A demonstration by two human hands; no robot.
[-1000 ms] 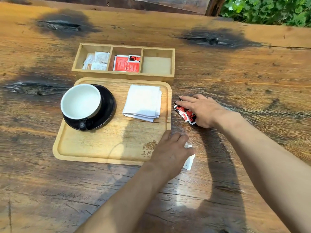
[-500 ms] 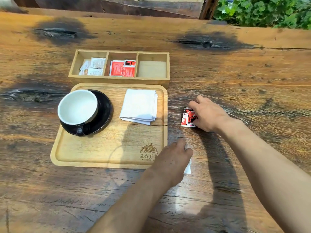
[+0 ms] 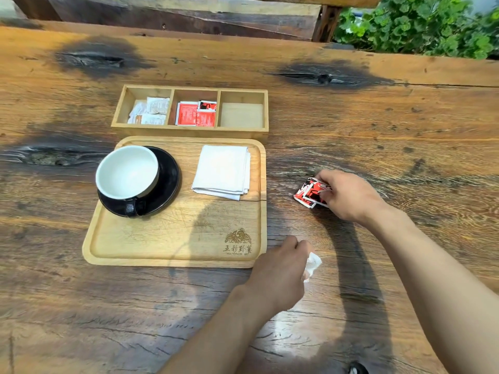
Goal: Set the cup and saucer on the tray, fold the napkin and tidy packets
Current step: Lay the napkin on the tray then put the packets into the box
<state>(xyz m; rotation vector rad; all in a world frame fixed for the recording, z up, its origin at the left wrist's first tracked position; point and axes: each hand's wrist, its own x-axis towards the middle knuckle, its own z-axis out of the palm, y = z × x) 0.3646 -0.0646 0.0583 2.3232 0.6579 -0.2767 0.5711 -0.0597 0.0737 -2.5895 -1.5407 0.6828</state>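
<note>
A white cup (image 3: 127, 172) stands on a black saucer (image 3: 167, 184) at the left of the wooden tray (image 3: 172, 238). A folded white napkin (image 3: 222, 171) lies on the tray's right half. Right of the tray, my right hand (image 3: 348, 197) grips a bunch of red, black and white packets (image 3: 310, 194), tilted up off the table. Near the tray's front right corner, my left hand (image 3: 280, 271) is closed around white packets (image 3: 312, 264) that stick out past the fingers.
Behind the tray sits a wooden box (image 3: 190, 130) with three compartments: white packets (image 3: 149, 112) left, red packets (image 3: 195, 113) in the middle, nothing in the right one. Green plants (image 3: 421, 22) and a bench lie beyond the table's far edge.
My right hand gathered the red packets from flat on the table into an upright bunch in its fingers. My left hand closed tighter on the white packets and lifted slightly.
</note>
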